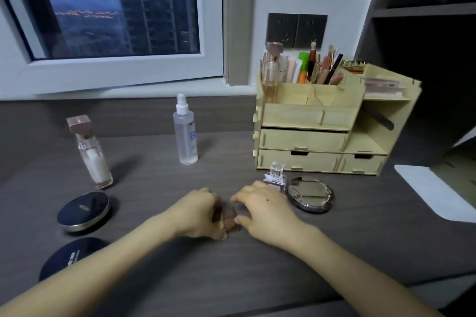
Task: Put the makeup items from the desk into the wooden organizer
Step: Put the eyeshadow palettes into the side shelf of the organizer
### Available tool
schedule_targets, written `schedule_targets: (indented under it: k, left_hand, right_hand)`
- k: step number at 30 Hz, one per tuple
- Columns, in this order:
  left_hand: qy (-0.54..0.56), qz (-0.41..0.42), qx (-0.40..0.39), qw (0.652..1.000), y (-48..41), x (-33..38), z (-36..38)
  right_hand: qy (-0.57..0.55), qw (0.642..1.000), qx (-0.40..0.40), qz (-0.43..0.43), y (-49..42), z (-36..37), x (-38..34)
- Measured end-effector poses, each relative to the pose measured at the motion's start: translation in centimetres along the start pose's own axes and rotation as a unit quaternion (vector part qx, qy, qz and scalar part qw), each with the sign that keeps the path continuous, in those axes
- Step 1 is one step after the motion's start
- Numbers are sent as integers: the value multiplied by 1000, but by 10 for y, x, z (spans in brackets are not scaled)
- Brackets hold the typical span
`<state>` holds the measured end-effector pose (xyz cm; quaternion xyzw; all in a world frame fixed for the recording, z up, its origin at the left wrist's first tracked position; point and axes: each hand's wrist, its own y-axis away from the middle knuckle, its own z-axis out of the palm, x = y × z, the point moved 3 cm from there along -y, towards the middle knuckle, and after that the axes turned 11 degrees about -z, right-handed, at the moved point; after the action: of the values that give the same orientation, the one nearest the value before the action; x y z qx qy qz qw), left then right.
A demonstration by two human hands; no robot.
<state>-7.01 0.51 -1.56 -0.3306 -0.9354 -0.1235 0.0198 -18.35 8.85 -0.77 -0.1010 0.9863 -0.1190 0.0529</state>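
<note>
Both my hands meet at the middle of the dark desk (180,278) over a small brown makeup item (230,217). My left hand (199,213) curls around its left side and my right hand (262,210) pinches its right side. Most of the item is hidden by fingers. The wooden organizer (309,121) stands at the back right with tubes and brushes in its top slots. A small perfume bottle (276,175) and a round mirrored compact (310,194) lie just right of my right hand.
A clear spray bottle (184,131) stands mid-desk. A lotion bottle with a rose-gold cap (91,154) stands at the left. Two dark round compacts (83,211) (68,257) lie near the left front edge. A white object (438,193) sits at the far right.
</note>
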Motion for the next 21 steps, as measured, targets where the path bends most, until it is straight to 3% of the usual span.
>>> schedule_targets:
  k: [3,5,8,10,11,14,16,21]
  left_hand:
    - [34,29,53,998,1,3,-8]
    - [82,57,117,988,3,9,-24]
    - [120,110,210,964,5,25,-55]
    - [145,148,244,947,3,38,-74]
    - [159,163,253,940,0,47,-82]
    - [172,204,291,919,-11,80,-106]
    - [178,226,326,901,-18,105,-120]
    - [219,222,339,888,-36,140,-133]
  right_hand:
    - [-43,999,13,24,2,0,0]
    - [-146,985,59,75,4,-4,6]
    - [-384,895,168,149,7,-22,20]
    - [-478,832,232,162,11,-42,34]
    - [-492,819,248,160,14,-54,41]
    - [-463,825,288,149,26,-93,65]
    - [-442,805,361,160,36,-118,84]
    - [-389,656,597,250,71,-169,150]
